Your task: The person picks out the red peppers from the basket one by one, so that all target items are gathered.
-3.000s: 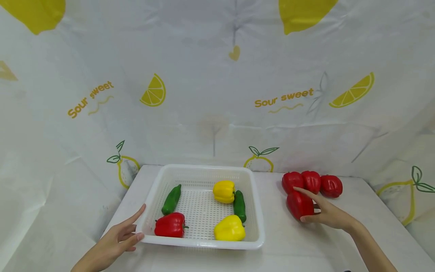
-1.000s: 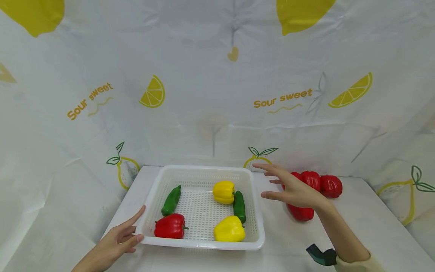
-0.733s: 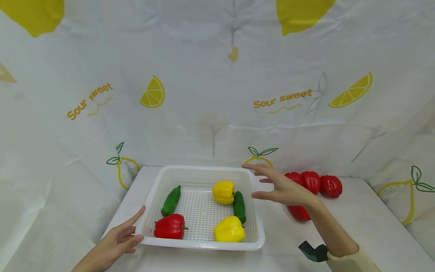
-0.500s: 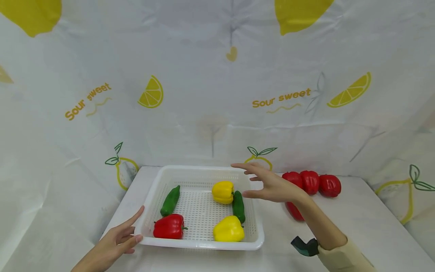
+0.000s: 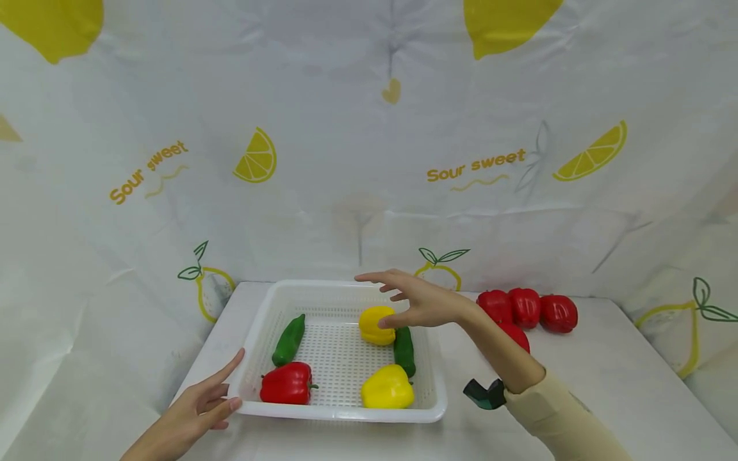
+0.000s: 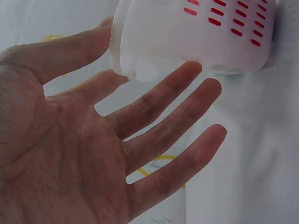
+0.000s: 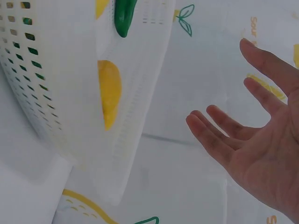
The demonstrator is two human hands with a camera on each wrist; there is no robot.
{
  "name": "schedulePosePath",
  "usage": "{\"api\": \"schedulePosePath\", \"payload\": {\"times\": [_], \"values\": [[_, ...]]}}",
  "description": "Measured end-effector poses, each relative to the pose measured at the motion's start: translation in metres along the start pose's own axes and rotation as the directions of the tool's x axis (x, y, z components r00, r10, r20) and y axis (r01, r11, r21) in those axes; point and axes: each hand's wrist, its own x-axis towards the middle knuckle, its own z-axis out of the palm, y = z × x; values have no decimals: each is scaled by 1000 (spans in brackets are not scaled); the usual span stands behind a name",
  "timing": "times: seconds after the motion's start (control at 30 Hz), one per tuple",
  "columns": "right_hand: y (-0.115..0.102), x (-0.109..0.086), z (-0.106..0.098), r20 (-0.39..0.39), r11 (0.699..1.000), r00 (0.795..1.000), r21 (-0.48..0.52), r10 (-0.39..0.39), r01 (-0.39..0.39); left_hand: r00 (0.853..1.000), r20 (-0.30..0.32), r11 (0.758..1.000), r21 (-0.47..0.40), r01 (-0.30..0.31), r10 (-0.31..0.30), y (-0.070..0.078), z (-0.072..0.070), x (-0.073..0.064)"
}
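A white perforated plastic basket (image 5: 340, 415) holds a red bell pepper (image 5: 286, 384), a rear yellow bell pepper (image 5: 371, 333), a front yellow bell pepper (image 5: 387, 388) and two long green peppers, one at left (image 5: 289, 340) and one at right (image 5: 405, 353). At the basket's front left corner, my left hand (image 5: 187, 406) has its fingers spread, with thumb and forefinger at the rim; its palm shows in the left wrist view. Nothing is in my right hand (image 5: 423, 301), which hovers over the basket's right rear part with fingers extended, partly covering the rear yellow pepper.
Several red bell peppers (image 5: 525, 308) lie grouped on the white table (image 5: 599, 358) right of the basket; my right forearm partly covers the nearest one. A white cloth printed with lemons (image 5: 346, 160) hangs behind and at the sides. A dark strap-like piece (image 5: 485, 393) shows at my right sleeve.
My right hand has left the nearest red bell pepper and moved left, over the basket. The red peppers stay on the table. My left hand and the basket have kept their places.
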Motion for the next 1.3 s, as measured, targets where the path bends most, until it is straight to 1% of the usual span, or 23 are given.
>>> {"api": "schedulePosePath", "payload": {"times": [0.23,0.37,0.47,0.57,0.7,0.8,0.93,1.13,1.3], "values": [[-13,24,-1,90,1000,996,1,-21,21,1000,-7,1000,7,1,-1,0,0,0],[-19,41,2,175,999,984,22,-39,35,1000,-4,1000,1,0,0,-1,0,0],[-22,55,6,236,999,971,36,-40,32,1000,3,1000,-5,-10,10,-2,0,0],[-23,70,13,299,997,953,59,-58,42,1000,4,1000,-6,-3,3,-2,-1,0],[-21,90,29,387,992,917,111,-94,55,1000,1,1000,-7,11,-11,-2,-1,0],[-20,101,40,438,991,894,130,-96,43,1000,4,1000,-13,10,-10,-1,0,0],[-20,114,51,484,991,871,129,-89,29,1000,12,1000,-17,-3,3,-1,0,1],[-21,128,64,546,984,829,175,-122,29,1000,8,1000,-7,-5,5,-2,0,1],[-17,136,76,575,975,806,220,-144,17,1000,12,1000,-5,-21,21,-2,-1,1]]}}
